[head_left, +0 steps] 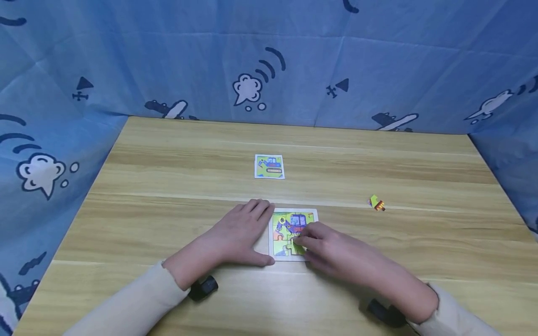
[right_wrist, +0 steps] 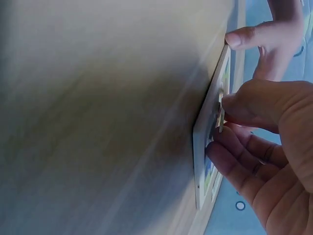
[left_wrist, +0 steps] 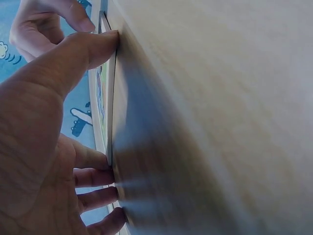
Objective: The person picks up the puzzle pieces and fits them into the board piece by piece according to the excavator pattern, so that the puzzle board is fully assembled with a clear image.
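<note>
A small square jigsaw puzzle in a white-rimmed tray (head_left: 271, 238) lies on the table, its picture a blue and red excavator on green. My left hand (head_left: 239, 233) rests along the tray's left side, thumb (left_wrist: 105, 48) at the near corner and fingertips by the far one. Over the lower right part of the puzzle, my right hand (head_left: 329, 245) pinches a thin puzzle piece (right_wrist: 222, 122) between thumb and fingers. The piece stands edge-on close to the tray surface in the right wrist view. My right fingers hide part of the picture in the head view.
Several loose puzzle pieces (head_left: 376, 203) lie in a small heap to the right of the tray. Farther back sits a square picture card (head_left: 269, 167) of an excavator. A blue printed cloth (head_left: 201, 70) hangs behind and beside the wooden table (head_left: 168, 163).
</note>
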Demonstrator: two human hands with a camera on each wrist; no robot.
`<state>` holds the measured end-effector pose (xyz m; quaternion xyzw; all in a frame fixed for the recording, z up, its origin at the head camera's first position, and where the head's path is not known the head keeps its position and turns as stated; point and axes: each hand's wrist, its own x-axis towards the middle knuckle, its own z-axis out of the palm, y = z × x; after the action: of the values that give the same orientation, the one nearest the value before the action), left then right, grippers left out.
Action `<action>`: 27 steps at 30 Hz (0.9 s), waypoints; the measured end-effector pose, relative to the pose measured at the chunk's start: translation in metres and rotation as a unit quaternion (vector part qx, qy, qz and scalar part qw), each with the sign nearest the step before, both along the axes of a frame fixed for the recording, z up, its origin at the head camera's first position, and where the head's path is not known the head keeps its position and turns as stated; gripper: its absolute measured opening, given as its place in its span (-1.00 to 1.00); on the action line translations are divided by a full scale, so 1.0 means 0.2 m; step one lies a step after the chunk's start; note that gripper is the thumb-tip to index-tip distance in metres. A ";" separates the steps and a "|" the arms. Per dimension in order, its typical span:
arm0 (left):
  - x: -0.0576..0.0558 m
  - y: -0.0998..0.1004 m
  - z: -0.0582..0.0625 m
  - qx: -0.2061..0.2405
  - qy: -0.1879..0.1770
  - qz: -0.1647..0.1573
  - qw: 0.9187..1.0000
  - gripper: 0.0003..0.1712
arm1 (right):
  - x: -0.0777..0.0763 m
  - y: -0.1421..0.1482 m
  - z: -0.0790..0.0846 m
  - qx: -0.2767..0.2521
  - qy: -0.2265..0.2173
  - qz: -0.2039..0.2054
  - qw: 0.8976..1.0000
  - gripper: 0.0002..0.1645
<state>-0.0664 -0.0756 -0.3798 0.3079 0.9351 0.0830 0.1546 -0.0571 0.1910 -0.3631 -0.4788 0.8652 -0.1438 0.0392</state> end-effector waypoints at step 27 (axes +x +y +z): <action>0.01 0.00 0.01 0.000 0.002 -0.004 1.000 0.31 | 0.03 -0.05 -0.02 0.015 -0.006 -0.017 1.000 -0.73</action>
<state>-0.0652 -0.0760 -0.3782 0.3115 0.9343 0.0818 0.1532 -0.0517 0.1802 -0.3679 -0.4629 0.8748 -0.1342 0.0491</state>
